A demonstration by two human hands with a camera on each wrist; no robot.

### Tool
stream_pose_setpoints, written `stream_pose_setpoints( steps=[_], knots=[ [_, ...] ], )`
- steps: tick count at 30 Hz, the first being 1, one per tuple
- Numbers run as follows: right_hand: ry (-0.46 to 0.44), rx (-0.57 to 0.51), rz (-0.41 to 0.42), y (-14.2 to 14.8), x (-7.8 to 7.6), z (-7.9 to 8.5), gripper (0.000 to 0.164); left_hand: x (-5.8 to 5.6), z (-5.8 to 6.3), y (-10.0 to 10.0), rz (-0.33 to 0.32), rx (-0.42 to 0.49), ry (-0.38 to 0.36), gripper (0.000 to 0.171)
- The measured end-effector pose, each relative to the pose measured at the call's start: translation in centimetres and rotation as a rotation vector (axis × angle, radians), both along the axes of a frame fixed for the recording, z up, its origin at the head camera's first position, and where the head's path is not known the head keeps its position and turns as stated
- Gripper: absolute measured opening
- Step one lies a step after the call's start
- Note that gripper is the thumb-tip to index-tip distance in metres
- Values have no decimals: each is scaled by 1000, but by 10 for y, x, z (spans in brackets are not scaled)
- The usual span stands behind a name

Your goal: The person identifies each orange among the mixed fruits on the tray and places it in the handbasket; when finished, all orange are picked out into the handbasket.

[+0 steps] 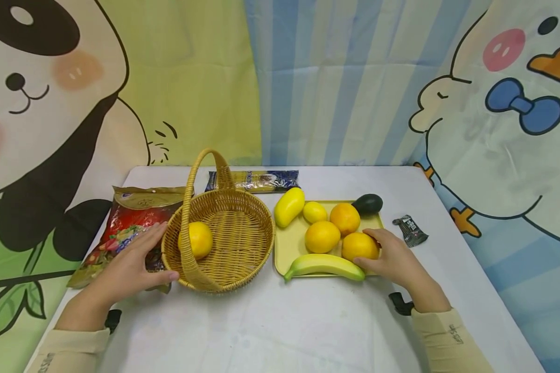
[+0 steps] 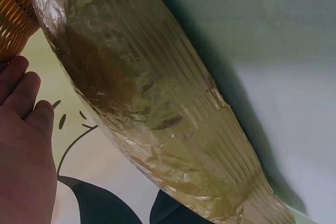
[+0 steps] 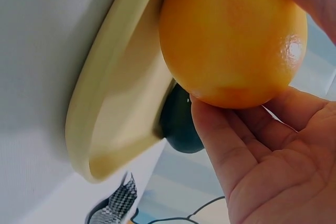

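Observation:
My right hand [image 1: 394, 257] grips an orange [image 1: 357, 245] at the front right of the yellow tray [image 1: 284, 247], thumb on the near side and fingers on the far side. In the right wrist view the orange [image 3: 233, 38] sits between thumb and fingertips. Beside it on the tray lie two more oranges [image 1: 322, 237], a lemon [image 1: 315, 212], a mango [image 1: 290, 207], a banana [image 1: 325, 266] and a dark green avocado [image 1: 368, 204]. My left hand [image 1: 129, 265] rests against the left side of the wicker basket [image 1: 240, 243], fingers fairly straight. One orange [image 1: 199, 240] lies inside the basket.
A red and gold candy bag [image 1: 137, 210] lies left of the basket, partly under my left hand. Behind the basket is a blue and yellow packet [image 1: 261, 181]. A small black wrapped snack [image 1: 409, 231] lies right of the tray. The basket's handle [image 1: 190, 207] arches up.

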State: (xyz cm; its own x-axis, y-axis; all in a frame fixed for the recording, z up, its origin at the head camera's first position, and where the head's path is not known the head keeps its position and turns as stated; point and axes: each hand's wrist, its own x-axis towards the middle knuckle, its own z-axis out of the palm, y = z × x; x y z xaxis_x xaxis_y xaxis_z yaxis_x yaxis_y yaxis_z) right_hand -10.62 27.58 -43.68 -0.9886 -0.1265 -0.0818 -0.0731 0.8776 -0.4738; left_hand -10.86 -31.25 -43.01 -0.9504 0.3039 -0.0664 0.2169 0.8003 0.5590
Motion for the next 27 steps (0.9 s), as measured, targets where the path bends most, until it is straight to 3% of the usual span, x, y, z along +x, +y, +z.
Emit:
stream_pose_setpoints(
  steps=[17, 27],
  knots=[
    [-28, 13, -32, 11, 6, 12, 92, 0, -1, 0, 2, -4, 2, 121],
    [20, 25, -24, 15, 5, 21, 88, 0, -2, -1, 0, 5, 10, 121]
  ],
)
